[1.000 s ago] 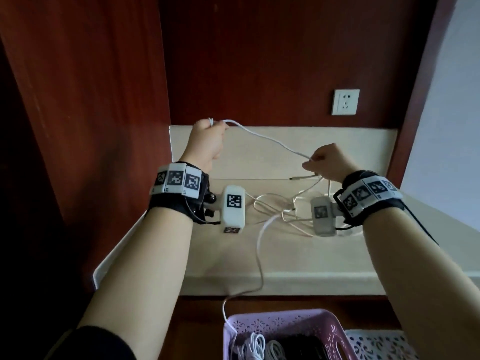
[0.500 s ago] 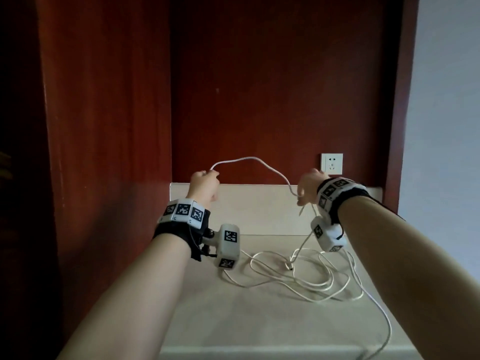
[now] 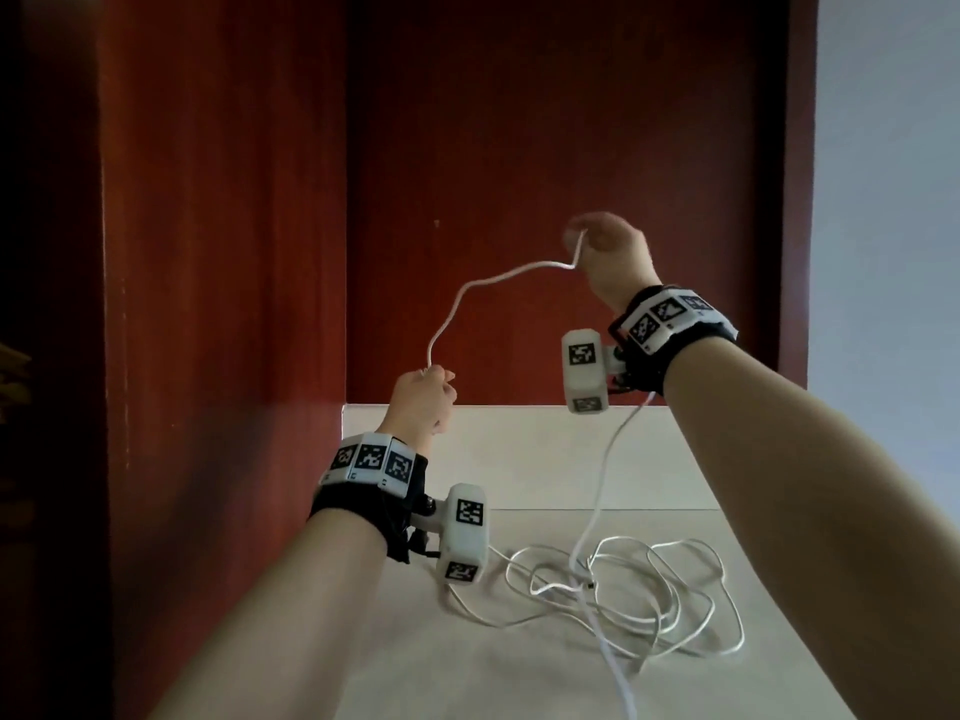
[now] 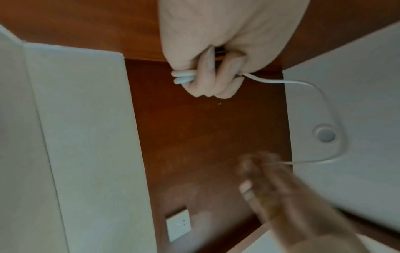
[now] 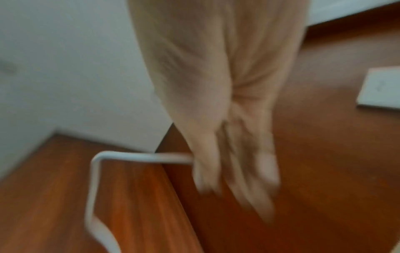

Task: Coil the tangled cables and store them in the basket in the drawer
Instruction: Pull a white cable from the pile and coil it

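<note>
A thin white cable point(image 3: 485, 283) runs in the air from my left hand point(image 3: 426, 394) up to my right hand point(image 3: 605, 246). My left hand point(image 4: 207, 75) is fisted round a few turns of the white cable point(image 4: 182, 77) low against the wooden back panel. My right hand point(image 5: 233, 164), blurred by motion, pinches the white cable point(image 5: 138, 156) high up. From the right hand the cable drops to a loose tangle point(image 3: 639, 589) on the pale counter point(image 3: 467, 667). The basket and drawer are out of view.
Red-brown wooden panels point(image 3: 545, 174) close the nook at the back and left. A pale wall point(image 3: 883, 200) stands to the right. A white wall socket point(image 4: 178, 225) shows in the left wrist view.
My right hand has risen well above the left, pulling the cable up from the tangle. The left hand has stayed low. The head view has tilted upward, so the socket has left it.
</note>
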